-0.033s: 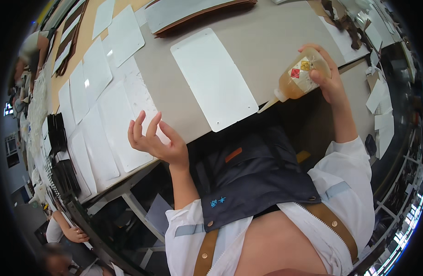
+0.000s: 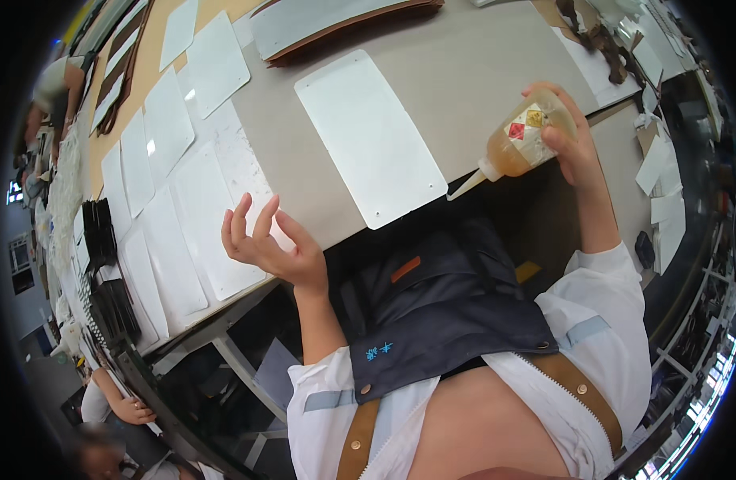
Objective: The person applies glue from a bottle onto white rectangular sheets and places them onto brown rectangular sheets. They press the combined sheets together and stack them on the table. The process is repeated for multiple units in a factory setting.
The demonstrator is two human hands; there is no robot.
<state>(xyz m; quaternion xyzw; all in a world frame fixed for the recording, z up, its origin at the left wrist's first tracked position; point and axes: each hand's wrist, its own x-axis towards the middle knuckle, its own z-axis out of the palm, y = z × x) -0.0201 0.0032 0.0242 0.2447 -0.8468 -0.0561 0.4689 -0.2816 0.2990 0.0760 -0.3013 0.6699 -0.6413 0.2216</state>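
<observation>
My right hand (image 2: 574, 142) is wrapped around a clear squeeze bottle (image 2: 512, 154) of amber liquid, with hazard-style labels on its side. The bottle is tipped so that its thin nozzle points down and left, its tip by the near right corner of a white rectangular panel (image 2: 372, 136). Whether the tip touches the panel I cannot tell. This panel has rounded corners and small holes at its near end, and lies flat on the grey table top (image 2: 292, 172). Left of it, my left hand (image 2: 278, 250) hovers palm up with curled, parted fingers, holding nothing.
Several similar white panels (image 2: 169, 116) lie spread on the left. A stack of brown-edged pieces (image 2: 344, 28) sits at the far side. Black folded pieces (image 2: 112, 308) rest at the left edge. Brown scraps (image 2: 596, 40) lie far right. Another person (image 2: 60, 88) bends at the far left.
</observation>
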